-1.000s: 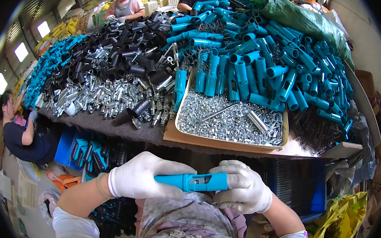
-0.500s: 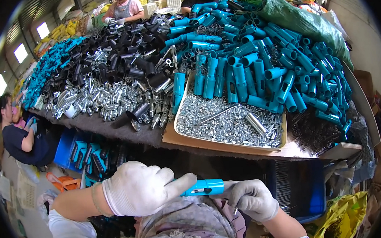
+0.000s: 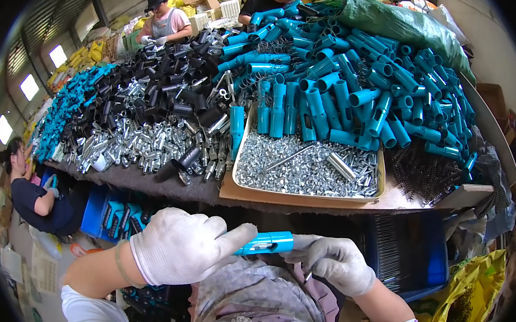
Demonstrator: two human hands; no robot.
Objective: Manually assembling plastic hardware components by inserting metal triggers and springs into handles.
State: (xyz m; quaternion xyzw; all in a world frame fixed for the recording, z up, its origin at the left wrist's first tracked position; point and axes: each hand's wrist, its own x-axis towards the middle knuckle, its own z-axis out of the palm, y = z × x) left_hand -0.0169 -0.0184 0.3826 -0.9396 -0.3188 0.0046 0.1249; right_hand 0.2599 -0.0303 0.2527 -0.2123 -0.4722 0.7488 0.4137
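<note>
White work gloves cover both hands. My left hand (image 3: 183, 247) is closed around a teal metal tube (image 3: 268, 243) with slots cut in its side, held roughly level in front of my body. At the tube's right end is my right hand (image 3: 340, 264), its index finger reaching to the opening; whether the fingertip is inside, I cannot tell. The same hand pinches a small shiny metal pin (image 3: 308, 276) lower down. Just beyond the hands, a shallow tray (image 3: 308, 197) of small metal pieces sits on the table, with a larger silver cylinder (image 3: 341, 166) lying on them.
Teal tubes (image 3: 349, 95) pile up behind the tray. Black tubes (image 3: 144, 79) and silver fittings (image 3: 131, 140) cover the table's left. Dark springs (image 3: 426, 173) lie right of the tray. Blue bins (image 3: 429, 256) stand below the table edge. Several other people work around the table.
Both hands and the tube have shifted slightly left. The tube stays in my left hand and the pin in my right. The whole view has moved a little.
</note>
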